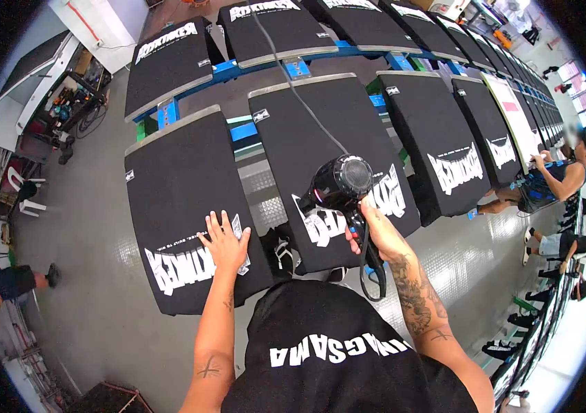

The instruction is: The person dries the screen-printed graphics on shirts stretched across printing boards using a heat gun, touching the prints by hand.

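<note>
My left hand (226, 242) lies flat, fingers spread, on the white lettering of a black printed fabric panel (186, 179). Held by its handle in my right hand (377, 230) is a black hair dryer (341, 182), its round rear grille facing up and its nozzle pointing left. It hangs above a second black fabric panel (313, 124), in front of that panel's white print. A grey cord (293, 86) crosses over the panels from the top of the view. A black cord loop hangs below the dryer's handle.
More black printed panels (434, 131) on blue rails (227, 67) run in two rows toward the upper right. A co-worker (561, 180) stands at the right beside a white board (509, 113). Other people (14, 279) are at both sides. Shelving stands at the left.
</note>
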Available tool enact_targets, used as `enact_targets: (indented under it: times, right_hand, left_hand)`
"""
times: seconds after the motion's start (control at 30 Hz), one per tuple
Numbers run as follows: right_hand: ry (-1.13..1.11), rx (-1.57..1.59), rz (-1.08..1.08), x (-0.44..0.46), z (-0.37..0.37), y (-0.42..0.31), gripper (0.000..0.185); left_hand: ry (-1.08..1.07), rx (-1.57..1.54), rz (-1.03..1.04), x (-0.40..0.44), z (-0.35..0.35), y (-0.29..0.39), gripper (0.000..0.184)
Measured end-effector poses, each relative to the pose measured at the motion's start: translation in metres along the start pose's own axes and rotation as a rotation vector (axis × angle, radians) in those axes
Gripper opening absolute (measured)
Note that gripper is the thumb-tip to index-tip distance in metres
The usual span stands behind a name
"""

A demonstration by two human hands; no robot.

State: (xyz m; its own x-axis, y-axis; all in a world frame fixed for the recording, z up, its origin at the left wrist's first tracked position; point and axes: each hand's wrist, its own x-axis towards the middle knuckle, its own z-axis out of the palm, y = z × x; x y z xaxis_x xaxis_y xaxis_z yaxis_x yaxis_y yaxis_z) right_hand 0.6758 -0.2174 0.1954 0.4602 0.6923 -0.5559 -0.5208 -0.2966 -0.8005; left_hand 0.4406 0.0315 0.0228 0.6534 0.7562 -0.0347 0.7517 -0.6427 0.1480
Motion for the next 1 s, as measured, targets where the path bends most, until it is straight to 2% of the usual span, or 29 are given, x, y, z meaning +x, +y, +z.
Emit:
enact_targets:
  times: [0.07, 0.17, 0.27, 0.53, 0.63, 0.8, 1.0]
  right_hand:
    - [-0.028, -0.013, 0.031, -0.014, -0.018, 0.005, 0.065]
    - [-0.099, -0.024, 0.024, -0.036, -0.055, 0.017, 0.065]
    - [-0.063, 0.026, 0.023, -0.064, -0.092, 0.015, 0.067]
    - [0.258, 0.089, -0.037, -0.113, -0.221, 0.013, 0.074]
    - [0.313, 0.082, -0.100, -0.116, -0.253, 0.010, 0.074]
    - [0.328, 0.011, -0.093, -0.110, -0.255, 0.009, 0.075]
    - [-0.007, 0.007, -0.015, -0.087, -0.193, 0.019, 0.068]
  left_hand:
    - [-0.027, 0.001, -0.027, -0.001, -0.002, 0.004, 0.082]
    - [0.039, -0.037, -0.117, -0.018, 0.001, 0.019, 0.077]
    - [0.110, -0.039, -0.199, -0.051, 0.018, 0.036, 0.070]
    - [0.147, -0.028, -0.244, -0.139, 0.032, 0.085, 0.060]
    - [0.148, -0.026, -0.227, -0.161, 0.035, 0.094, 0.057]
    - [0.115, -0.053, -0.180, -0.181, 0.032, 0.110, 0.054]
    - [0.134, -0.081, -0.190, -0.168, 0.024, 0.109, 0.054]
